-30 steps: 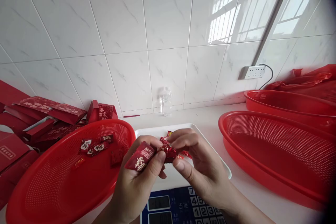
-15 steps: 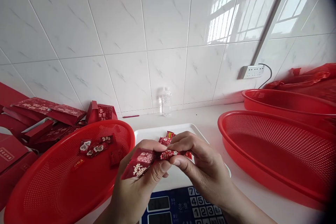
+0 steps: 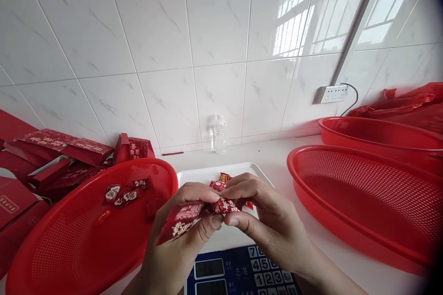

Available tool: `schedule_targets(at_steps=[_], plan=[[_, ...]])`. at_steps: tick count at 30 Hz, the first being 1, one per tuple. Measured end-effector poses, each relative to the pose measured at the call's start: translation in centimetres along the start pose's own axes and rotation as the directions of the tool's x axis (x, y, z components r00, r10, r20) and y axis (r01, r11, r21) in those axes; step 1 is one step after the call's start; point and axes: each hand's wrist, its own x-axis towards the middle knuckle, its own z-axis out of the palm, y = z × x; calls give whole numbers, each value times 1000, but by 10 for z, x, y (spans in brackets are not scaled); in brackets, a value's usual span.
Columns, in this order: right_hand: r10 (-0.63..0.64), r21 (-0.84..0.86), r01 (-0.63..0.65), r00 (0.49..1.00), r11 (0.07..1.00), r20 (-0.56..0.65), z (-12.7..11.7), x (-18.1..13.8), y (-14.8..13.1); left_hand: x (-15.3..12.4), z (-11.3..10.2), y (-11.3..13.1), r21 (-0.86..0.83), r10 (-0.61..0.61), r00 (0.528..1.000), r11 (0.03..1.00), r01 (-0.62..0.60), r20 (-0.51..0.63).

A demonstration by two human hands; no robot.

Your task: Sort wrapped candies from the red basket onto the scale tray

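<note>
My left hand (image 3: 175, 260) is closed around a small red printed packet (image 3: 185, 215) with pale lettering, held at a tilt above the scale. At the packet's right end is a red wrapped candy (image 3: 224, 206), gripped between the thumb and fingers of my right hand (image 3: 277, 223). The fingertips of my left hand also touch this candy, and whether part of it sits inside the packet I cannot tell. Behind my hands, a few red wrapped candies (image 3: 218, 185) lie on the white tray (image 3: 197, 174) of the scale, partly hidden by my fingers.
A blue scale panel (image 3: 241, 271) with number keys is below my hands. On the left, a red basket (image 3: 69, 258) holds several wrapped candies beside a pile of red boxes (image 3: 85, 147). Red baskets (image 3: 360, 193) stand on the right. A clear bottle (image 3: 219, 134) is by the wall.
The candy in my fingers has turned, showing a broader patterned face. The red packet has tilted slightly within my left hand. Both hands stay in nearly the same place.
</note>
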Motion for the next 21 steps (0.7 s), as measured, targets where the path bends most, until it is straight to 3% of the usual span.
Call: schedule_targets(at_steps=[4,7,10,15,21], plan=[[-50,-4,50,998,999,-26,0,-2,1,-1,-3,-4,-205,-186,979,959,198,78],[-109,-47,107,993,993,-39,0,-3,3,0,-6,-5,-336,-234,951,896,291,201],[-158,-88,156,987,984,-12,1,-3,3,2,-7,-6,-412,-258,934,845,341,246],[-92,-39,94,995,995,42,2,-1,0,1,-6,-7,-370,-277,947,873,318,161],[174,56,-176,984,983,42,0,-2,1,-4,-5,-7,-174,-202,979,964,202,18]])
